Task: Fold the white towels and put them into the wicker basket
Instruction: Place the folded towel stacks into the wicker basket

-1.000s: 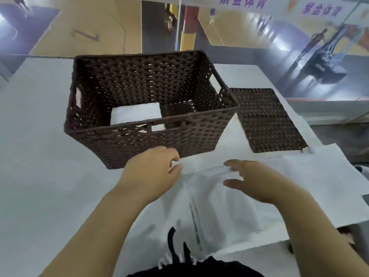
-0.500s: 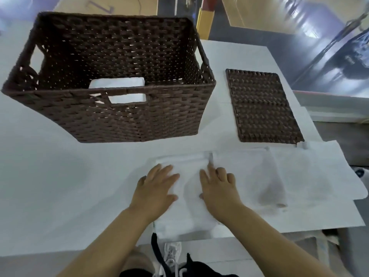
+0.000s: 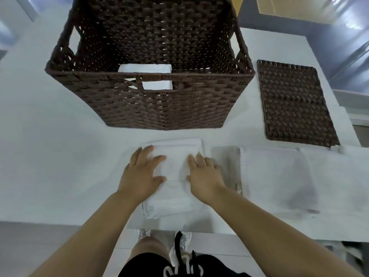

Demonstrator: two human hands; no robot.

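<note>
Your left hand and right hand both lie flat on the folded white towel, fingers straight and slightly spread, pressing and gripping nothing. The towel sits at the near edge of the white table, just in front of the wicker basket and apart from it. Its long axis runs near to far, the far short edge pointing at the basket's near wall; its near end lies close to the table edge.

Risks, as judged from here:
- Layers look loose at the near end. Lift by one edge and the fold may spring open.
- The near end could slip off the table if you drag the towel toward yourself.
- The unfolded towels lie just to the right, near the right hand; a finger could catch them on the lift.

Farther out, one folded towel in the basket rests against the near wall, visible through the handle slot. Dropping the next one carelessly could knock it askew. The wicker lid lies flat to the right of the basket.
</note>
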